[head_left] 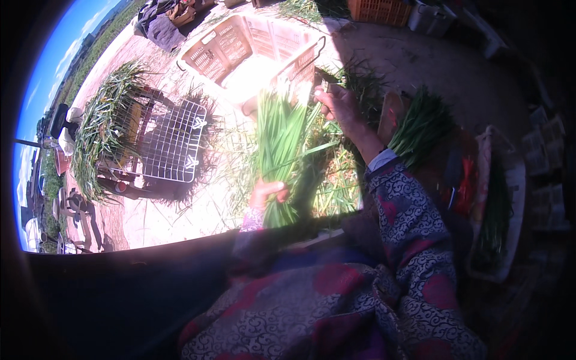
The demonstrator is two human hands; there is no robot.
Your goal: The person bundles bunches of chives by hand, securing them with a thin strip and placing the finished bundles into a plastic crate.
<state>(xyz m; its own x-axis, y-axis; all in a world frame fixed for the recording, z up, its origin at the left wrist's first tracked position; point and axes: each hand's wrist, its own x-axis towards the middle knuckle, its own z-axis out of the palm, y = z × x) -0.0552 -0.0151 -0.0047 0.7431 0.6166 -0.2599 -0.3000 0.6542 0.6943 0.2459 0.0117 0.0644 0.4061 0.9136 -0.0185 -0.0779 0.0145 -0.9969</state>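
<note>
A bunch of garlic chives [279,141], long and flat-leaved, stands nearly upright in front of me. My left hand [268,191] is closed around its lower part, thumb across the leaves. To the right of the bunch's upper end, my right hand [339,105] is raised with its fingers pinched together. Something small and pale shows at those fingertips, too small to name. Beneath and between my hands lies a heap of loose green and yellowed leaves [336,189]. Right of my right wrist rests another dark green bunch [423,123].
Ahead stands a pale plastic crate [222,51] with raised handles. A metal rack [174,141] sits at left beside a cart piled with leaves [111,126]. A long white crate [516,180] holds greens at right. An orange crate [378,11] is far back.
</note>
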